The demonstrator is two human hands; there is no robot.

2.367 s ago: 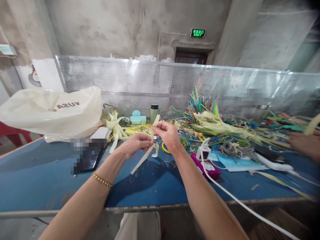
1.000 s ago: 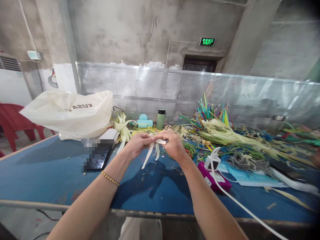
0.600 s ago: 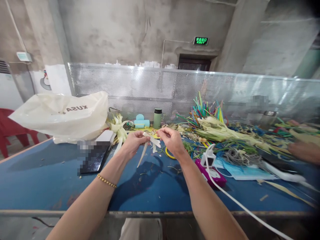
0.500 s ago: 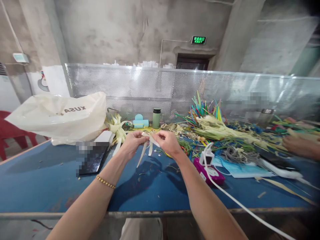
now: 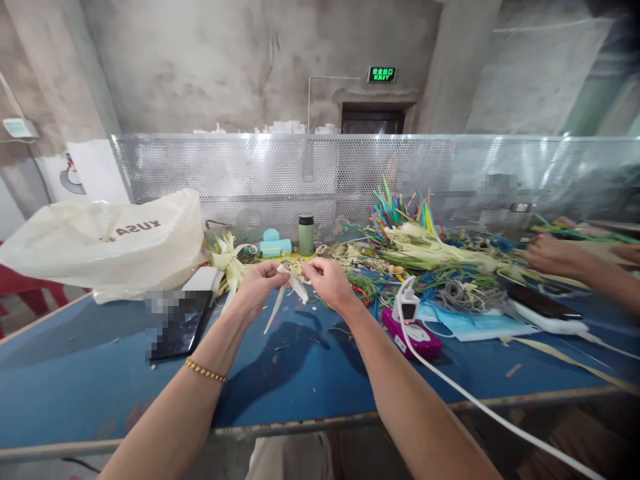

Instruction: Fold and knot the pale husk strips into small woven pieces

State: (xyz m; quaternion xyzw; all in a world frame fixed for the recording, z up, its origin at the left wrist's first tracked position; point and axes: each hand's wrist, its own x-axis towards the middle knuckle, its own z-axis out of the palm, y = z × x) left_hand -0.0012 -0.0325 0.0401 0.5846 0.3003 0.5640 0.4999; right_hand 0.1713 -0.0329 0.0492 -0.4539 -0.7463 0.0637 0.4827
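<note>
My left hand (image 5: 257,288) and my right hand (image 5: 324,285) are raised just above the blue table (image 5: 90,373), close together. Both pinch a pale leaf strip (image 5: 283,294) between fingertips. The strip is folded near the top, and its loose ends hang down toward the tabletop. A gold bracelet (image 5: 205,370) sits on my left wrist.
A cream plastic bag (image 5: 105,240) and a dark phone (image 5: 177,323) lie at left. A green bottle (image 5: 306,235), husk pile (image 5: 430,250), coloured strips (image 5: 400,207), a purple power strip (image 5: 413,337) with white cable and a face mask (image 5: 475,327) crowd the right. Another person's hands (image 5: 555,257) work far right.
The strip stood upright between my hands earlier; now it is folded over and its ends hang down. My hands stayed together while the view shifted. The other person's hands reached further in at right.
</note>
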